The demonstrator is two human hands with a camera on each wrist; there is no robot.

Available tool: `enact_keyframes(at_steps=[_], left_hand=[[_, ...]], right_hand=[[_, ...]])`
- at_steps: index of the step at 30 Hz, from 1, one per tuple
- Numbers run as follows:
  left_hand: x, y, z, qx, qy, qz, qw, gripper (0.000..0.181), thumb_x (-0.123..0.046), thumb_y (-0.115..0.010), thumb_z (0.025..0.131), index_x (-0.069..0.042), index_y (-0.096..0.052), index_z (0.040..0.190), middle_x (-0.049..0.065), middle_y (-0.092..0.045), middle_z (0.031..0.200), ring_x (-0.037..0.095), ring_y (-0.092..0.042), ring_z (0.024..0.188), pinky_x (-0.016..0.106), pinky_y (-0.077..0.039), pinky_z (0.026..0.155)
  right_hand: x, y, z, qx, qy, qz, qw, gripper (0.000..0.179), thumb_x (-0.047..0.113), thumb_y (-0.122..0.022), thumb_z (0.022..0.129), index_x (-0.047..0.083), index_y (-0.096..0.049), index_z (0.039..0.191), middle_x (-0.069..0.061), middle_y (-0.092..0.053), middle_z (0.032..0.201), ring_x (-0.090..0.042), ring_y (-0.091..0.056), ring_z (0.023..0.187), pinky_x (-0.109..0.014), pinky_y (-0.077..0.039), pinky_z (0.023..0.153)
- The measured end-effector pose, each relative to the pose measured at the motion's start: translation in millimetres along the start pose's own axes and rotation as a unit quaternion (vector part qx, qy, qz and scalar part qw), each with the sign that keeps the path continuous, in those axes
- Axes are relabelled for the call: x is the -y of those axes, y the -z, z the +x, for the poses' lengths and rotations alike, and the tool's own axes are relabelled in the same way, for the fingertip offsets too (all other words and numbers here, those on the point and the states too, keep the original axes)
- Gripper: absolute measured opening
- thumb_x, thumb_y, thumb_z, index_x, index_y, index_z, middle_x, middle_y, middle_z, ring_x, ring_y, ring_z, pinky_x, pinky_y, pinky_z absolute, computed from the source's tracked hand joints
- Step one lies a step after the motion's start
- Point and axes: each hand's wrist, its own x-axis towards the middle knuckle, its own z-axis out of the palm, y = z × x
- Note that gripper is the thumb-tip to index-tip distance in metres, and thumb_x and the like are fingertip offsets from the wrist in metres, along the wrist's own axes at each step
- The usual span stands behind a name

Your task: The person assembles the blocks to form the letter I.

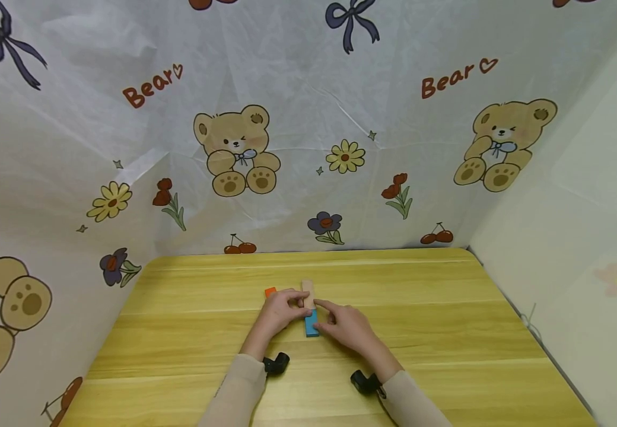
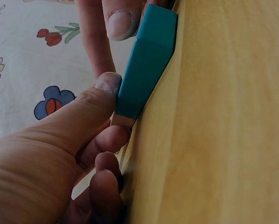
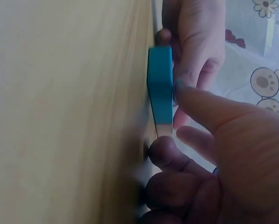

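A blue block [image 1: 311,324] lies on the table, end to end with a plain wooden block [image 1: 308,292] beyond it. At their left side is my left hand [image 1: 280,308], its thumb touching the blue block near the joint and its index finger at the wooden one. My right hand [image 1: 348,326] touches the row from the right, index finger at the wooden block, thumb against the blue block. In both wrist views, thumbs touch the sides of the blue block [image 2: 148,60]. An orange block [image 1: 270,292] sits behind my left hand, partly hidden.
The wood-grain table [image 1: 420,308] reaches back to a white cloth backdrop [image 1: 298,118] printed with bears and flowers. More cloth hangs at both sides. A thin cable [image 1: 531,323] runs by the right table edge. Black wrist cameras [image 1: 276,363] are strapped to both wrists.
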Motion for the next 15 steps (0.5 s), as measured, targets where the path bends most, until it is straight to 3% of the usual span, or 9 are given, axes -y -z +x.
enact_keyframes(at_steps=[15], left_hand=[[2.3, 0.2, 0.6, 0.004, 0.001, -0.001, 1.0, 0.046, -0.037, -0.088, 0.088, -0.019, -0.079, 0.128, -0.008, -0.072, 0.092, 0.01, -0.052, 0.078, 0.024, -0.042, 0.072]], right_hand=[[-10, 6, 23.5, 0.062, -0.019, 0.067, 0.9956, 0.063, 0.046, -0.073, 0.1, 0.03, -0.054, 0.157, 0.008, -0.038, 0.052, -0.009, -0.029, 0.049, -0.024, -0.026, 0.052]])
